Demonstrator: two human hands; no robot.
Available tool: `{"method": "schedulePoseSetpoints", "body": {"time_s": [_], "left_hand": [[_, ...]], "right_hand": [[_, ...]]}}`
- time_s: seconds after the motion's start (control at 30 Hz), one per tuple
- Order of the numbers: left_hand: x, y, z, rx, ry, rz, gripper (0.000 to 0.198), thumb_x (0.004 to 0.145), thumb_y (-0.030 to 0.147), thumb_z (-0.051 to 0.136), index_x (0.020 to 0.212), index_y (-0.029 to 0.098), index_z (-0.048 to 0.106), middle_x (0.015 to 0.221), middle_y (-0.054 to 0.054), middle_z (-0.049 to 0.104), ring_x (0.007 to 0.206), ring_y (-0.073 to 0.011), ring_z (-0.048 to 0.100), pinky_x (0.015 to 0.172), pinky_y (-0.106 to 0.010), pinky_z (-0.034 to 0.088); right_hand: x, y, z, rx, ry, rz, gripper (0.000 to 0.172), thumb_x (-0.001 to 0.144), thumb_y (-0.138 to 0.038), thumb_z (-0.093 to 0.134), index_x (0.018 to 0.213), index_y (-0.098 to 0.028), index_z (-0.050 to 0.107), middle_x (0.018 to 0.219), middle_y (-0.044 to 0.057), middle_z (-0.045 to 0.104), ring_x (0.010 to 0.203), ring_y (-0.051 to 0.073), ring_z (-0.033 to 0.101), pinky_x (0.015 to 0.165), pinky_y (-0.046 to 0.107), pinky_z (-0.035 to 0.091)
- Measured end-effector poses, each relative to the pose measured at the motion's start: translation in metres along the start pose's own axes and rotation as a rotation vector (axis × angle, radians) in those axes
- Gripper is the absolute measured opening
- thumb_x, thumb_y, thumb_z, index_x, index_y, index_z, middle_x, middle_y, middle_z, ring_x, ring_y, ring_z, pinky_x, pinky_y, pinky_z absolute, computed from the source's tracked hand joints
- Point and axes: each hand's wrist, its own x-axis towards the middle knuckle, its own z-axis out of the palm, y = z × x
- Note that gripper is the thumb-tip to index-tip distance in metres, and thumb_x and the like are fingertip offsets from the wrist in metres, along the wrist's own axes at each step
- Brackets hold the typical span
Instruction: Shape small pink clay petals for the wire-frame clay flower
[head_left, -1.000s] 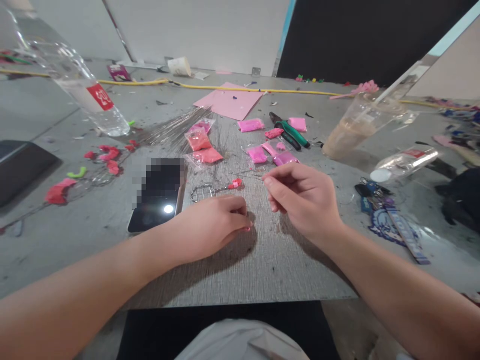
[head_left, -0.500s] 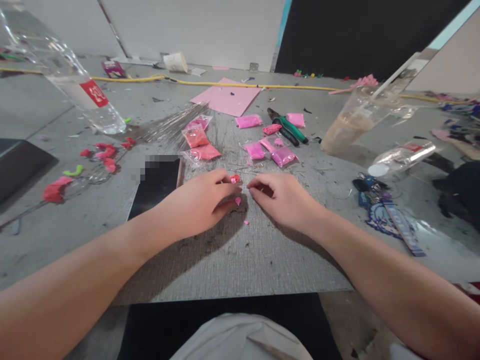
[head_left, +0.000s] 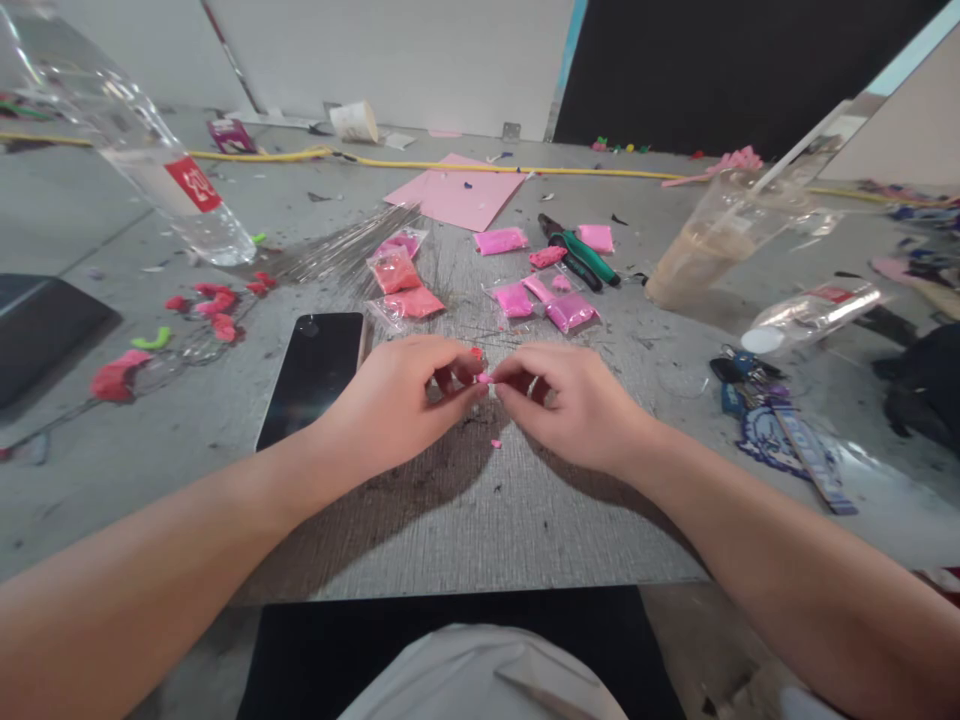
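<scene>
The pink piece (head_left: pixel 484 378) at the centre of the frame is small, soft-looking and bright; fingertips cover part of it, so its full shape cannot be told. A red piece (head_left: pixel 477 353) shows just beyond it, partly hidden by the fingers. A smaller pink bit (head_left: pixel 496 444) lies on the surface (head_left: pixel 465 545) just below the centre. Above the hands, packets of pink material (head_left: pixel 570 312) and coral packets (head_left: pixel 409 303) are laid out, with green-handled pliers (head_left: pixel 589 262) near the pink ones. A dark phone (head_left: pixel 315 375) sits left of centre, its lower right part covered by the left hand (head_left: pixel 409 395). A bundle of thin wires (head_left: pixel 349 245) lies at upper left, near a clear bottle (head_left: pixel 199 205); a cup of brown drink (head_left: pixel 697 260) stands at upper right. The forearms enter from the lower corners. The left hand is curled, thumb and finger closed at the pink piece's left end; the right hand (head_left: pixel 566 400) mirrors it, fingertips pinching the right end.
</scene>
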Motion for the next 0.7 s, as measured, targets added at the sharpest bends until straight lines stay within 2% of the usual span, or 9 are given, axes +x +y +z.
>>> {"method": "schedulePoseSetpoints", "body": {"time_s": [0.17,0.37,0.47,0.57,0.7], "left_hand": [[-0.0013,0.0031,-0.0011,-0.073,-0.017,-0.028,0.019,0.094,0.035,0.069,0.092,0.017,0.074,0.076,-0.001,0.071,0.062,-0.0122,0.061,0.058,-0.024,0.045],[-0.0022,0.0046,-0.0013,-0.089,-0.019,-0.008,0.019,0.096,0.034,0.067,0.099,0.017,0.074,0.086,-0.003,0.077,0.069,-0.0146,0.067,0.063,-0.026,0.049],[-0.0028,0.0067,-0.0004,-0.033,-0.013,0.062,0.018,0.097,0.031,0.064,0.093,0.018,0.075,0.08,-0.002,0.075,0.068,-0.0146,0.065,0.063,-0.027,0.046],[-0.0031,0.0085,-0.0001,-0.016,-0.016,0.074,0.02,0.098,0.032,0.063,0.089,0.017,0.074,0.075,-0.001,0.072,0.065,-0.014,0.062,0.06,-0.027,0.044],[-0.0027,0.0068,-0.0004,0.009,-0.03,0.088,0.021,0.098,0.031,0.062,0.092,0.015,0.074,0.075,-0.002,0.071,0.064,-0.0144,0.061,0.061,-0.028,0.045]], "right_hand": [[-0.0003,0.0014,0.0006,0.013,0.018,-0.028,0.012,0.097,-0.021,0.063,0.089,-0.017,0.072,0.083,0.004,0.072,0.075,0.015,0.064,0.069,0.029,0.047],[0.0002,0.0002,0.0004,0.025,0.026,-0.027,0.011,0.093,-0.017,0.063,0.083,-0.017,0.069,0.078,0.001,0.068,0.072,0.014,0.061,0.067,0.028,0.045],[0.0006,-0.0027,-0.0003,0.082,0.011,0.027,0.01,0.086,-0.013,0.064,0.078,-0.018,0.066,0.073,-0.001,0.066,0.067,0.012,0.058,0.064,0.027,0.043],[0.0006,-0.0045,-0.0019,0.171,0.021,0.116,0.012,0.082,-0.013,0.064,0.072,-0.019,0.059,0.067,-0.004,0.059,0.061,0.011,0.052,0.058,0.025,0.039],[0.0008,-0.0018,-0.0039,0.285,0.109,0.231,0.026,0.091,-0.016,0.05,0.065,-0.021,0.046,0.059,-0.005,0.043,0.055,0.009,0.039,0.051,0.026,0.031]]}}
